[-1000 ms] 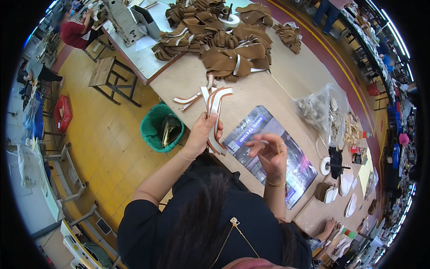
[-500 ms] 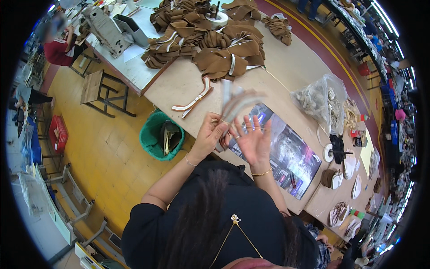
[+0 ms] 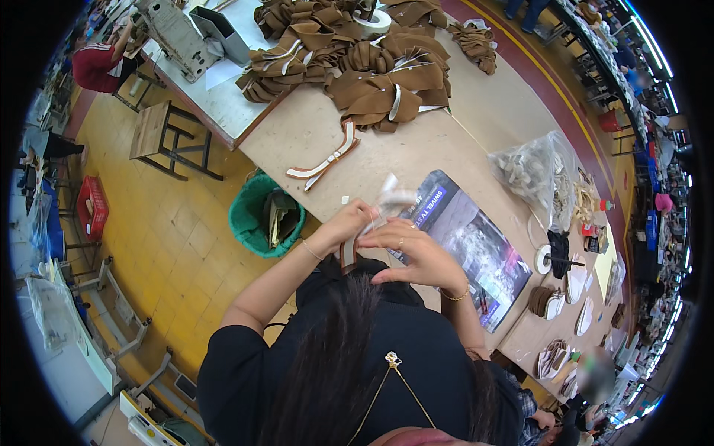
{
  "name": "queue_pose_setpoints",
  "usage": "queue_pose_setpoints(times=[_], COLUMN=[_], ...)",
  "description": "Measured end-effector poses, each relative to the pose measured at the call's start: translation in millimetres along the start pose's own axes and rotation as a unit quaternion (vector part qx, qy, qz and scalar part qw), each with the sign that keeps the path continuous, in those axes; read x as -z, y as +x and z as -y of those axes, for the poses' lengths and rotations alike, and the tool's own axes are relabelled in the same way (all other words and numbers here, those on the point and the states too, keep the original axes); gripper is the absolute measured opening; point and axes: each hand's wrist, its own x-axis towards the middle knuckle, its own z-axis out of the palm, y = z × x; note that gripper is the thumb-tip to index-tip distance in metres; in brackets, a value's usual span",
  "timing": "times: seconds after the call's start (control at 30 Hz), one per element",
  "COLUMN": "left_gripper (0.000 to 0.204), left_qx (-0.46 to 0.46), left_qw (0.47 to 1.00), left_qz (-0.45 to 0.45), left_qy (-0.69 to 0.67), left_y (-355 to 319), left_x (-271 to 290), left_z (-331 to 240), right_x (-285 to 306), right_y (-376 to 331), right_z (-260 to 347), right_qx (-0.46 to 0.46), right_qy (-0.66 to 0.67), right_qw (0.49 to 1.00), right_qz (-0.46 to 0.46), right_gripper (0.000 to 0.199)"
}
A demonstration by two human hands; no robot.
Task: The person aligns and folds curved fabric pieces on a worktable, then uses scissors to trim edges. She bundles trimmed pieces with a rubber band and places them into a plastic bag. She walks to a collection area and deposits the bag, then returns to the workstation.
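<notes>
Close in front of my body, my left hand (image 3: 348,224) is closed on a bundle of curved brown-and-white strips (image 3: 348,253). The bundle's upper part is smeared by motion. My right hand (image 3: 420,256) reaches across from the right with fingers stretched out and thumb apart, its fingertips beside the strips; whether they touch is hard to make out. Farther out on the table lies another curved brown-and-white strip bundle (image 3: 327,160), tied round its middle. Behind it is a big heap of brown fabric pieces (image 3: 379,82) with white bits among them.
A glossy printed sheet (image 3: 476,253) lies right of my hands on the beige table (image 3: 275,141). A clear bag of pale pieces (image 3: 532,171) stands farther right, near stacked brown and white pieces (image 3: 547,301). A green-lined bin (image 3: 249,227) and a stool (image 3: 167,137) are at left.
The strips in my left hand have swung down toward my body. My right hand has turned from palm up to palm down, its fingers now pointing left across the strips.
</notes>
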Motion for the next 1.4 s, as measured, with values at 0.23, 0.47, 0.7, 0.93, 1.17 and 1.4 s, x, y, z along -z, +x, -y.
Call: queue_pose_setpoints(times=[0.23, 0.47, 0.7, 0.93, 1.17, 1.4], left_gripper=[0.027, 0.023, 0.017, 0.016, 0.027, 0.073], left_qx=[-0.118, -0.169, 0.07, 0.122, 0.022, -0.093], left_qw=[0.936, 0.974, 0.968, 0.951, 0.996, 0.8], left_qz=[-0.011, 0.04, 0.229, 0.154, 0.039, -0.134], left_qy=[-0.332, -0.142, 0.074, 0.237, 0.083, 0.577], left_y=[-9, -10, -18, -3, 50, 151], left_x=[9, -18, 23, 33, 105, 183], left_z=[-15, -20, -52, -46, -25, 23], right_x=[-13, -41, -27, -56, -50, -48], right_y=[-22, 3, -24, 1, -16, -61], right_z=[-46, -69, -69, -58, -52, -55], right_qx=[0.006, -0.044, -0.101, -0.087, -0.175, -0.268], right_qy=[0.67, 0.691, 0.456, -0.157, -0.04, -0.05], right_qw=[0.651, 0.548, 0.83, 0.973, 0.907, 0.884], right_qz=[-0.357, -0.469, -0.304, -0.145, -0.381, -0.38], right_gripper=[0.05, 0.062, 0.078, 0.044, 0.018, 0.017])
